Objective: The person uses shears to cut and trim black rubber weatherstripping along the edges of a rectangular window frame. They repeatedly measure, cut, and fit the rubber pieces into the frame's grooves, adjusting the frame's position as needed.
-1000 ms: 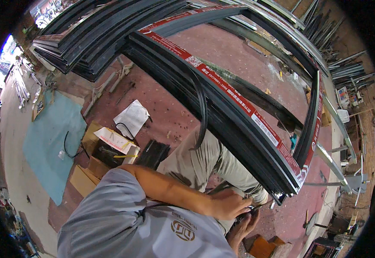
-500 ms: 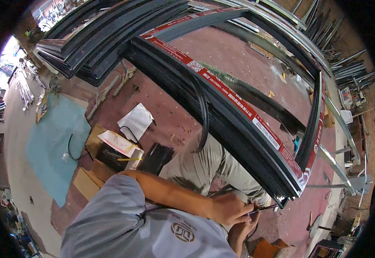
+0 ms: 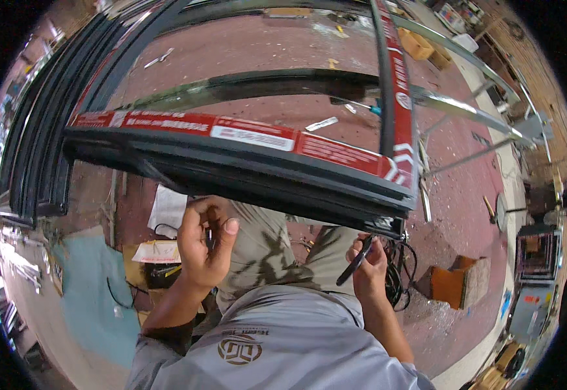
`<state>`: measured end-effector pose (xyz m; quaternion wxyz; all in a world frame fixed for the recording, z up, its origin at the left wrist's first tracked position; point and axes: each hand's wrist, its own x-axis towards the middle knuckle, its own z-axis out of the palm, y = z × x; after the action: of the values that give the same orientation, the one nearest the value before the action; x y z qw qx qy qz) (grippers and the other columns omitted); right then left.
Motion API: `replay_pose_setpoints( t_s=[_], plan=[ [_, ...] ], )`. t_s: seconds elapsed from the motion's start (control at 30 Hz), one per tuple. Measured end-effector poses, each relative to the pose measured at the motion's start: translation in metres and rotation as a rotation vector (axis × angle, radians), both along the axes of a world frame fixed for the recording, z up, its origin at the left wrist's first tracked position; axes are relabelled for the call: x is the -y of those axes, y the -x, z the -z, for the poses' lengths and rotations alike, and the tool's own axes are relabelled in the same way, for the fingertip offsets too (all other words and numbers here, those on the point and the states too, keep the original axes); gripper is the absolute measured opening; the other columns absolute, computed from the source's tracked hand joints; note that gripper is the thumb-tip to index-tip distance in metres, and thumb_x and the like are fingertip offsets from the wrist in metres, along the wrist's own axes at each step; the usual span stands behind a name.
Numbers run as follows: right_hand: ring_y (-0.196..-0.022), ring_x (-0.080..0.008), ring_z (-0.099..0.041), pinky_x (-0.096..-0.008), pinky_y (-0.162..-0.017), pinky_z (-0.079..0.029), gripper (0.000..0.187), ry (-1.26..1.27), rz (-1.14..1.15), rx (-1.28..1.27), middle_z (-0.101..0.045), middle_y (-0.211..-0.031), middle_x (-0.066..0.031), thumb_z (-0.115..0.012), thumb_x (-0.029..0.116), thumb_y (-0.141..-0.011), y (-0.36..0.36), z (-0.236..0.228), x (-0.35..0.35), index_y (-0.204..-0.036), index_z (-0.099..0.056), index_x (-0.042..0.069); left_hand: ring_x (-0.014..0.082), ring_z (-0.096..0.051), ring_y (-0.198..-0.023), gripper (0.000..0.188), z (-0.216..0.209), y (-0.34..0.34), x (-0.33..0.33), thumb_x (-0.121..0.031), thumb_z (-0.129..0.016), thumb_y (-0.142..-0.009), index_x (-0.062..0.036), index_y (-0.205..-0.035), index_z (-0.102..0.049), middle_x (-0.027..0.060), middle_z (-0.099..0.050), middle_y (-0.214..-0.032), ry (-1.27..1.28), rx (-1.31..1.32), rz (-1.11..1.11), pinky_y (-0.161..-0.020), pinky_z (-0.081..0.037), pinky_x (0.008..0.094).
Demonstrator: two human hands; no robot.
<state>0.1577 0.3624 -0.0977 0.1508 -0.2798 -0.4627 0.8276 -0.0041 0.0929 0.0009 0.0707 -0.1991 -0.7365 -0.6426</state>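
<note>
Two bare hands of yours are up at the near side of the window-type frame (image 3: 251,172), which lies at 12 o'clock from both. Right hand (image 3: 369,263): fingers closed round a dark slim tool (image 3: 354,262), one end slanting out to 7 o'clock. Can't tell its exact type. Frame's near right corner sits just off that hand at 1 o'clock.

Left hand (image 3: 207,247): fingers curled, thumb up, right below the near bar. Can't tell if it grips anything. Blurred black strip (image 3: 157,172) hangs off the bar at your left hand's 11.

Frame top carries red-and-white label tape; your knees are under the near bar.

From your right hand: coil of black cord (image 3: 399,273) just beside at 3 to 4, orange-brown block (image 3: 446,286) past it, silver metal rail (image 3: 459,107) far out at 1.

From your left hand: printed card (image 3: 157,252) at 9, white paper (image 3: 168,211) between 10 and 11, blue sheet (image 3: 95,292) at 8, stacked dark frames (image 3: 33,130) at 10.
</note>
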Motion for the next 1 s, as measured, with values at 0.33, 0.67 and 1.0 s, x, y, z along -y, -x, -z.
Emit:
replay_pose_setpoints(
  t_s=[0.33, 0.67, 1.0],
  plan=[
    [-0.076, -0.0108, -0.054, -0.0258, -0.061, -0.043, 0.025, -0.164, 0.132, -0.015, -0.056, -0.087, -0.0008, -0.078, 0.004, -0.084, -0.038, 0.012, 0.002, -0.096, -0.056, 0.007, 0.0061, -0.039, -0.067, 0.025, 0.004, 0.029, 0.045, -0.024, -0.066, -0.096, -0.0047, -0.095, -0.05, 0.0005, -0.048, -0.085, -0.053, -0.391, -0.302, -0.056, -0.031, 0.0222],
    [-0.064, -0.0143, -0.054, -0.0282, -0.055, -0.04, 0.03, 0.075, 0.115, -0.066, -0.055, -0.078, -0.0007, -0.082, 0.004, -0.08, -0.018, -0.007, -0.008, -0.095, -0.057, 0.007, 0.0132, -0.053, -0.075, 0.017, -0.038, 0.016, 0.024, -0.001, -0.068, -0.088, 0.0004, -0.103, -0.06, 0.0071, -0.061, -0.091, 0.243, -0.34, 0.064, -0.066, -0.043, 0.0254],
    [-0.08, -0.0178, -0.058, -0.0288, -0.058, -0.04, 0.028, 0.088, 0.086, -0.14, -0.058, -0.088, -0.0019, -0.082, 0.013, -0.085, -0.031, 0.006, -0.017, -0.099, -0.058, 0.007, 0.0273, -0.059, -0.09, 0.05, -0.118, 0.064, 0.001, -0.003, -0.085, -0.065, -0.0121, -0.111, -0.067, 0.0059, -0.062, -0.1, 0.721, -1.27, 0.087, -0.078, -0.049, 0.0405]
  ],
)
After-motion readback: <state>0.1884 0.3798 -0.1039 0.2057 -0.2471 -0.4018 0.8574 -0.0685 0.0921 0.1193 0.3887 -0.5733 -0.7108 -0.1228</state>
